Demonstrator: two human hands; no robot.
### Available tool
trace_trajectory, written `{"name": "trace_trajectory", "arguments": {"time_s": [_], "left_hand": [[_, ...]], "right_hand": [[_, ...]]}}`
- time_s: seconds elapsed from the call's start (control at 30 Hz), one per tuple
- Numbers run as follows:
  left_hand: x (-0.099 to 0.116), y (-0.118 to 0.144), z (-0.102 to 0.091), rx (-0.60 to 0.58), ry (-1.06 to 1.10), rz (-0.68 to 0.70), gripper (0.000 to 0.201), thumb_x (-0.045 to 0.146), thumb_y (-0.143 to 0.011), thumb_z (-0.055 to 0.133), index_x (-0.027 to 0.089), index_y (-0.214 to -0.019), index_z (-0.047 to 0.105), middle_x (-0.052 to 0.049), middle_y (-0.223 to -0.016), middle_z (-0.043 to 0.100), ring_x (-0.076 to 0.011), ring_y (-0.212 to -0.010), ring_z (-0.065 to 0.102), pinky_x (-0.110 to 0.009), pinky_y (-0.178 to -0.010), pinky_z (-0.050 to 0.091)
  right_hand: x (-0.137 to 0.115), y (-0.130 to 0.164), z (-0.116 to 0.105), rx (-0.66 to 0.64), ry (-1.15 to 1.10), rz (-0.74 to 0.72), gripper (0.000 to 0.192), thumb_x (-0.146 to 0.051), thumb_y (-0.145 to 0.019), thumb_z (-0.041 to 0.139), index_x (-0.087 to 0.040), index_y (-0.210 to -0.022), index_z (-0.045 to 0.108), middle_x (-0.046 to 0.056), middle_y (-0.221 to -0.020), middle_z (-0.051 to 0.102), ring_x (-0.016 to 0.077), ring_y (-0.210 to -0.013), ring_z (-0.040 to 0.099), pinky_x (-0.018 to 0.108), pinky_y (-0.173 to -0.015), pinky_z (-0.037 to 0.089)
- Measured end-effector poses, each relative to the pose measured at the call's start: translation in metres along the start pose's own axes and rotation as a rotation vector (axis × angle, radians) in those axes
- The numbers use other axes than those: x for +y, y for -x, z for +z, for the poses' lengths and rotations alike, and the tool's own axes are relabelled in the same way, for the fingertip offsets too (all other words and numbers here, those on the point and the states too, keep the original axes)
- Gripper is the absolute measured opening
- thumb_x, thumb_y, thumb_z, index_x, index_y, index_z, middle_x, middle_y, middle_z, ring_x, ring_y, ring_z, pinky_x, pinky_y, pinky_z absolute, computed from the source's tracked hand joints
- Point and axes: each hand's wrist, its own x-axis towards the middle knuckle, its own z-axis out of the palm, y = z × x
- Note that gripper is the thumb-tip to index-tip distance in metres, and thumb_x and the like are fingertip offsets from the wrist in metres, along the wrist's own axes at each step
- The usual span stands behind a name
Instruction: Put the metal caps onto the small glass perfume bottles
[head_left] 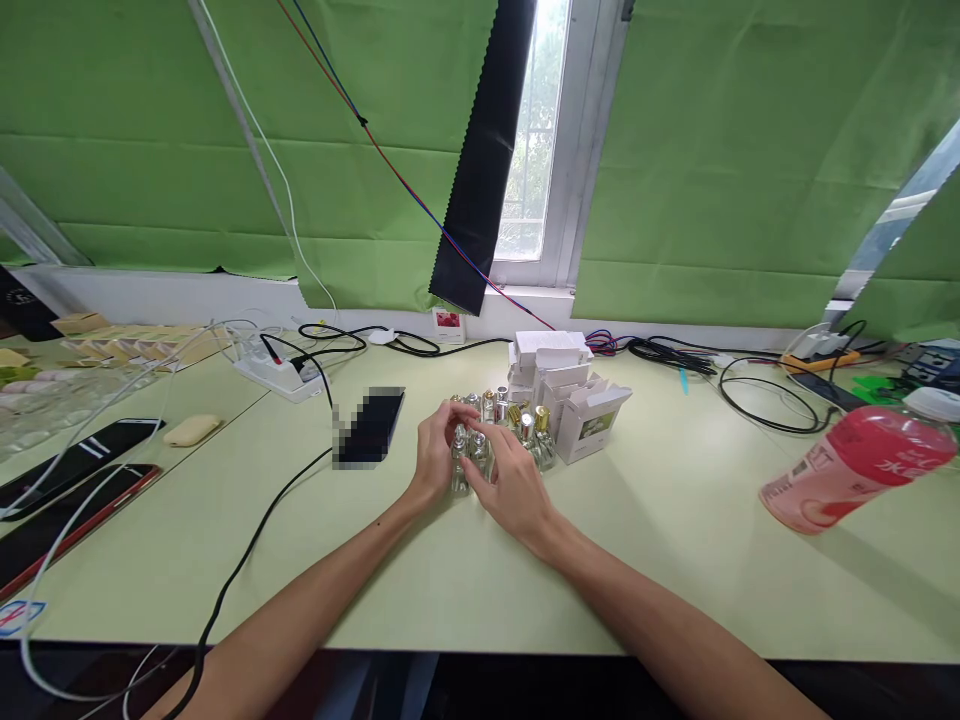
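Several small clear glass bottles with silver and gold caps stand close together on the pale table. My left hand curves around the left side of this group, its fingers reaching over the tops at the back. From the front right, my right hand lies against the group, thumb and fingers apart. Both hands seem to cup the bottles, and some bottles are partly hidden behind them. A gold-capped bottle shows just right of my right hand. White cardboard boxes stand right behind the bottles.
Left of my hands lies a dark phone with a black cable running to the table's front edge. Further left are a power strip, a cream-coloured case and more phones. A pink drink bottle stands at right.
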Motion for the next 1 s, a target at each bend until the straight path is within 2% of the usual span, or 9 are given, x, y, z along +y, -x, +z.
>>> {"name": "trace_trajectory", "arguments": {"time_s": [0.27,0.67,0.83,1.0], "left_hand": [[-0.002,0.003,0.003,-0.035,-0.012,0.023,0.046,0.052,-0.094,0.04,0.017,-0.084,0.069,-0.007,-0.086,0.066,-0.0197,-0.083,0.06,-0.032,-0.081,0.048],[-0.006,0.001,0.008,-0.02,0.004,0.023,0.044,0.05,-0.093,0.038,0.019,-0.084,0.067,-0.006,-0.086,0.065,-0.0194,-0.084,0.059,-0.032,-0.082,0.049],[-0.003,0.003,0.006,0.015,-0.07,0.061,0.049,0.051,-0.097,0.032,0.019,-0.085,0.067,-0.005,-0.085,0.064,-0.0194,-0.085,0.06,-0.032,-0.084,0.048],[0.005,0.0,-0.001,0.06,-0.237,0.172,0.05,0.047,-0.099,0.026,0.019,-0.086,0.066,-0.005,-0.081,0.063,-0.0194,-0.083,0.06,-0.033,-0.086,0.047]], "right_hand": [[-0.001,-0.002,-0.001,-0.022,0.056,0.003,0.042,-0.024,-0.089,0.059,-0.018,-0.13,0.053,0.013,-0.127,0.062,0.0245,-0.114,0.062,0.04,-0.092,0.056],[0.0,-0.002,-0.003,-0.049,0.062,0.018,0.041,-0.024,-0.092,0.055,-0.017,-0.133,0.051,0.015,-0.132,0.058,0.0261,-0.117,0.062,0.041,-0.094,0.055],[0.0,-0.001,-0.002,-0.05,0.096,0.019,0.043,-0.023,-0.093,0.055,-0.017,-0.136,0.049,0.015,-0.132,0.058,0.0265,-0.116,0.062,0.042,-0.094,0.055],[0.001,0.0,-0.001,-0.047,0.112,0.018,0.039,-0.026,-0.094,0.055,-0.018,-0.133,0.05,0.013,-0.126,0.062,0.0264,-0.112,0.064,0.04,-0.09,0.056]]}}
